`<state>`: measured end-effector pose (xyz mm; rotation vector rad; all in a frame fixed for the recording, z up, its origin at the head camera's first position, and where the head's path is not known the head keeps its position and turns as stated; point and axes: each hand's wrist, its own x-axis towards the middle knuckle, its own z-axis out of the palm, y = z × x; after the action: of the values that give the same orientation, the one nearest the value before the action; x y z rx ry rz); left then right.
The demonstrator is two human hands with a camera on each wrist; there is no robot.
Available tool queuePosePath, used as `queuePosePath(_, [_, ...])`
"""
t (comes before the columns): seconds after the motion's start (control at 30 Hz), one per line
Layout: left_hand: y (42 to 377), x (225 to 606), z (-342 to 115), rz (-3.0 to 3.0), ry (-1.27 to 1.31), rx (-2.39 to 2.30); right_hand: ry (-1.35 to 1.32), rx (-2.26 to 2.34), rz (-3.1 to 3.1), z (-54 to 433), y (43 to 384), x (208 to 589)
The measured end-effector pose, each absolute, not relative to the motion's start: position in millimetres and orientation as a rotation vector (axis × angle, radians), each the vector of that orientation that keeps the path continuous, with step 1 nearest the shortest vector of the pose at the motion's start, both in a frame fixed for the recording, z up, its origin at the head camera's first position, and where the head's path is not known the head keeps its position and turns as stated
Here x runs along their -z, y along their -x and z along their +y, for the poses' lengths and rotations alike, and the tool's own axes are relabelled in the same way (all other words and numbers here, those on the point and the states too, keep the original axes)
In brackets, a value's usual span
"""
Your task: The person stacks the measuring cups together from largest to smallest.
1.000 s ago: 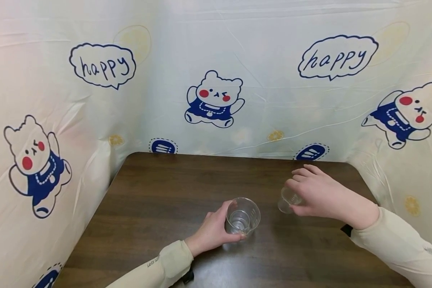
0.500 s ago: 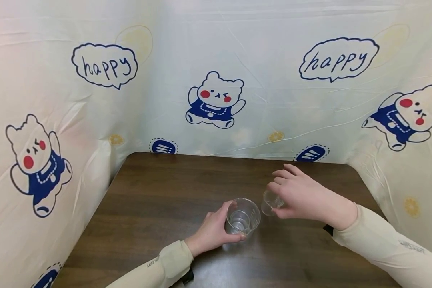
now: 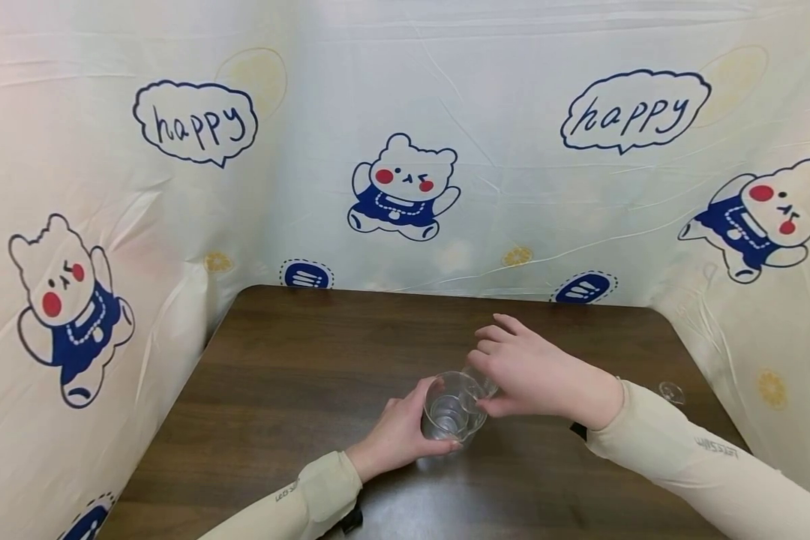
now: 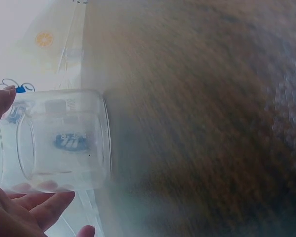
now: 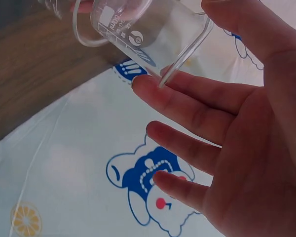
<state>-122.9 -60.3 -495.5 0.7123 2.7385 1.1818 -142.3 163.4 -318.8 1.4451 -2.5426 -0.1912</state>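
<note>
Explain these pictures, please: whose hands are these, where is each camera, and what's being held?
No machine here, just a person working barehanded. The wide picture comes from a camera worn on the head; the two close ones come from cameras on the left and right wrists. The left hand grips a large clear cup on the brown table. The right hand pinches a small clear cup near its rim, tilted at the large cup's mouth. Another clear thing, too small to name, sits beyond the right sleeve.
</note>
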Motion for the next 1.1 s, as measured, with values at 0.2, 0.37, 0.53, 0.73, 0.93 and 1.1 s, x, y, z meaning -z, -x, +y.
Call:
queuePosePath(0.2, [121, 495, -60, 2.73, -0.72, -1.193, -1.48, 0.211, -2.578, 153, 145, 331])
queuePosePath(0.37, [121, 495, -61, 2.72, -0.718, -1.189, -1.5, 0.251, -2.571, 147, 146, 341])
queuePosePath(0.53, [122, 496, -61, 2.729, -0.711, -1.177, -1.533, 0.248, -2.561, 144, 147, 347])
queuePosePath(0.73, [123, 497, -60, 2.713, -0.7, -1.185, -1.541, 0.256, -2.58, 142, 152, 357])
queuePosePath(0.93, [123, 499, -60, 2.72, -0.7, -1.189, -1.554, 0.274, -2.591, 140, 155, 370])
queuePosePath(1.1, [123, 498, -61, 2.711, -0.704, -1.21, -1.549, 0.275, -2.577, 137, 154, 377])
